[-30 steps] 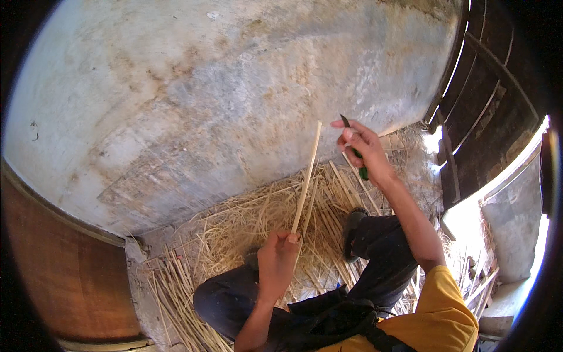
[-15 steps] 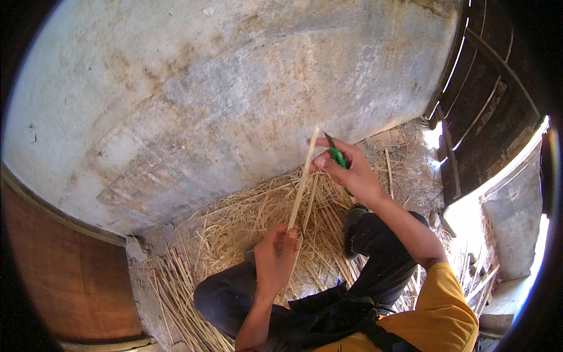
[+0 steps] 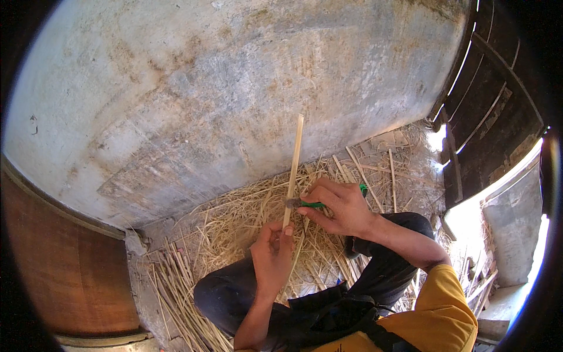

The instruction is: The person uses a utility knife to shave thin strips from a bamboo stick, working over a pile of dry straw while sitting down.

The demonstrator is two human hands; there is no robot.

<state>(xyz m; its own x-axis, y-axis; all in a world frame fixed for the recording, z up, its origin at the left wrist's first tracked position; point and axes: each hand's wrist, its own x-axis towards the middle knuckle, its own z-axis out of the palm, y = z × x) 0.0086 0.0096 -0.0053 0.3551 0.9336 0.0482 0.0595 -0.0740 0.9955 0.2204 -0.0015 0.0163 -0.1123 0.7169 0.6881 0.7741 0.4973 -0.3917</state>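
A pale, narrow strip that looks like split bamboo [image 3: 296, 154] stands nearly upright in front of me. Its lower part is pinched between the thumb and fingers of my left hand [image 3: 273, 252]. My right hand [image 3: 340, 206] is closed round a knife with a green handle [image 3: 315, 205]. The knife's short dark blade [image 3: 292, 203] lies against the strip, a little above my left fingers. Part of the green handle shows behind my right hand; the rest is hidden in the grip.
Pale shavings [image 3: 234, 220] cover the floor between my legs and the weathered wall [image 3: 234, 117]. A bundle of thin sticks [image 3: 182, 293] lies at the left, near a brown wooden panel [image 3: 64, 270]. Dark boards [image 3: 492, 105] stand at the right.
My right hand has come down and turned, bringing the knife from beside the strip's top to its lower part. The strip has become more upright; my left hand keeps its hold.
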